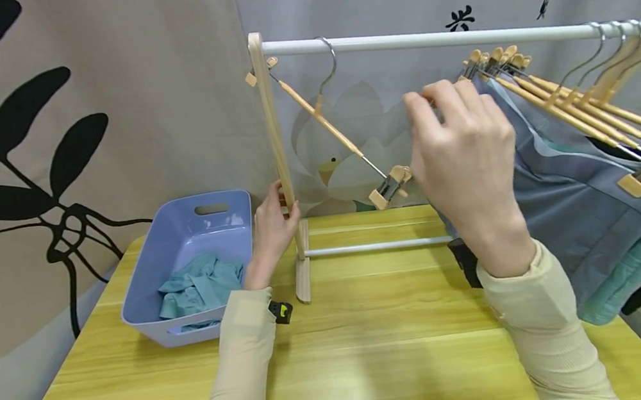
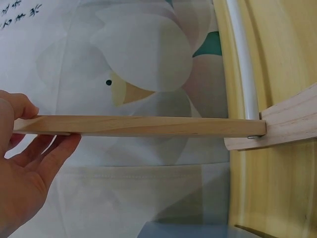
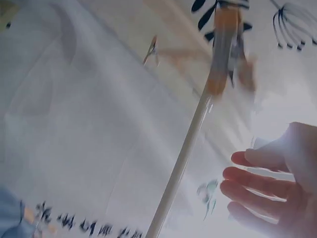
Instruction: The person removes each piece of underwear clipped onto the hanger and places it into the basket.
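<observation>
My left hand (image 1: pixel 273 224) grips the left wooden post (image 1: pixel 271 127) of a small clothes rack, thumb on one side of the post (image 2: pixel 148 126) and fingers on the other in the left wrist view. From the white top rail (image 1: pixel 409 39) hangs a bare wooden clip hanger (image 1: pixel 327 125), tilted, its right clip low and its left clip behind the post. My right hand (image 1: pixel 462 141) is raised between this hanger and the hanging clothes. In the right wrist view its loosely bent fingers (image 3: pixel 252 193) hold nothing, apart from the blurred hanger clip (image 3: pixel 225 54).
At the rail's right end, several clip hangers (image 1: pixel 590 106) carry grey-blue, teal and black clothes (image 1: pixel 563 189). A blue basket (image 1: pixel 144 268) left of the rack holds a crumpled teal garment (image 1: pixel 204 285). A low white bar (image 1: pixel 377 246) runs above the wooden table (image 1: pixel 370 350).
</observation>
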A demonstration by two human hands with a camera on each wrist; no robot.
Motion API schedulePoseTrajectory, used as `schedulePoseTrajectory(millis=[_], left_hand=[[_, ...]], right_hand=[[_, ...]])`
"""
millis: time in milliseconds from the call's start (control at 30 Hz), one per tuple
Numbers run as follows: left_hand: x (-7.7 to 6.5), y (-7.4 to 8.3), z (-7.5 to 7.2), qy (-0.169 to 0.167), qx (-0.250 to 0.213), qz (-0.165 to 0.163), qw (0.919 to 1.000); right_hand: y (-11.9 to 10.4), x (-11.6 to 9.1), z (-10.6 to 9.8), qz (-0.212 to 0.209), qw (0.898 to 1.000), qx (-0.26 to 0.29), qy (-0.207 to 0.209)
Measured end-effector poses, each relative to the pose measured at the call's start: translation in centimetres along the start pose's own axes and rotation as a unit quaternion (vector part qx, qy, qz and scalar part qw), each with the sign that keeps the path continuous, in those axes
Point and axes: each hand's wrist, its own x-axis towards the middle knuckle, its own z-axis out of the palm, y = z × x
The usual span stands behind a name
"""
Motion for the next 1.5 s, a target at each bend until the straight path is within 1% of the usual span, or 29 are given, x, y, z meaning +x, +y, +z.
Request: schedulePoseTrajectory(millis=[100, 200, 300, 367, 433, 500, 600, 667, 700, 733, 800, 900, 1033, 1100, 1333, 1500], left_hand=[[0.0, 0.0, 0.0, -0.003, 0.001, 0.000, 1.0000], [0.1, 0.0, 0.0, -0.004, 0.001, -0.003, 1.0000], [0.1, -0.1, 0.0, -0.006, 0.001, -0.005, 1.0000], [0.1, -0.1, 0.0, -0.008, 0.001, -0.007, 0.9999], [0.1, -0.1, 0.0, -0.009, 0.000, -0.008, 0.9999], [0.1, -0.1, 0.0, -0.010, -0.001, -0.010, 0.9999], [0.1, -0.1, 0.0, -0.009, -0.003, -0.013, 0.9999], [0.1, -0.1, 0.0, -0.009, -0.005, -0.014, 0.9999], [0.1, -0.1, 0.0, -0.008, -0.005, -0.015, 0.9998], [0.1, -0.2, 0.0, -0.008, -0.005, -0.015, 0.9998], [0.1, -0.2, 0.1, -0.009, -0.007, -0.015, 0.9998], [0.1, -0.3, 0.1, -0.012, -0.010, -0.015, 0.9998], [0.1, -0.3, 0.2, -0.011, -0.013, -0.016, 0.9997], [0.1, -0.4, 0.2, -0.011, -0.014, -0.017, 0.9997], [0.1, -0.5, 0.2, -0.011, -0.017, -0.011, 0.9997], [0.0, -0.5, 0.1, -0.010, -0.019, -0.010, 0.9997]], right_hand=[[2.0, -0.2, -0.3, 0.042, 0.999, -0.003, -0.007], [4.2, -0.7, -0.3, 0.097, 0.995, -0.006, -0.007], [6.6, -1.6, -0.3, 0.163, 0.986, -0.017, -0.009], [8.1, -2.2, -0.5, 0.211, 0.976, -0.037, -0.022], [9.5, -2.7, -0.6, 0.263, 0.962, -0.061, -0.046], [10.7, -3.2, -0.8, 0.309, 0.943, -0.089, -0.084], [12.1, -3.7, -0.7, 0.372, 0.906, -0.121, -0.162], [12.7, -3.9, -0.6, 0.397, 0.885, -0.133, -0.204], [12.9, -4.1, -0.5, 0.405, 0.877, -0.137, -0.221], [13.2, -4.2, -0.4, 0.411, 0.871, -0.139, -0.231], [13.5, -4.3, -0.2, 0.414, 0.866, -0.144, -0.243], [13.7, -4.6, 0.1, 0.407, 0.872, -0.145, -0.230], [13.4, -4.9, 0.5, 0.390, 0.891, -0.137, -0.189], [13.2, -4.9, 0.6, 0.384, 0.898, -0.133, -0.171], [12.8, -4.7, 0.5, 0.371, 0.910, -0.135, -0.125], [12.4, -4.7, 0.3, 0.356, 0.922, -0.128, -0.086]])
